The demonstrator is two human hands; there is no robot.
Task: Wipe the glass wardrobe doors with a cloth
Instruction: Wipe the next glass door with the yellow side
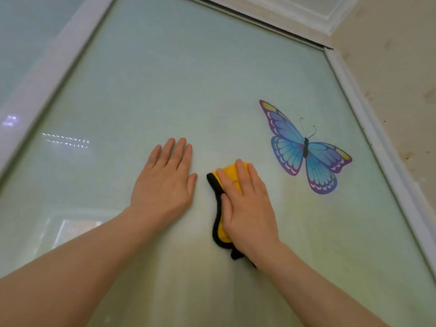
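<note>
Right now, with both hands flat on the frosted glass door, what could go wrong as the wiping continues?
1. The bare left hand presses flat on the frosted glass door, so it may leave fresh prints.
2. The blue and purple butterfly sticker sits just right of the yellow cloth with black trim; a rightward stroke could catch a wing edge.
3. The right hand only presses the cloth flat, so it might slip free.
</note>
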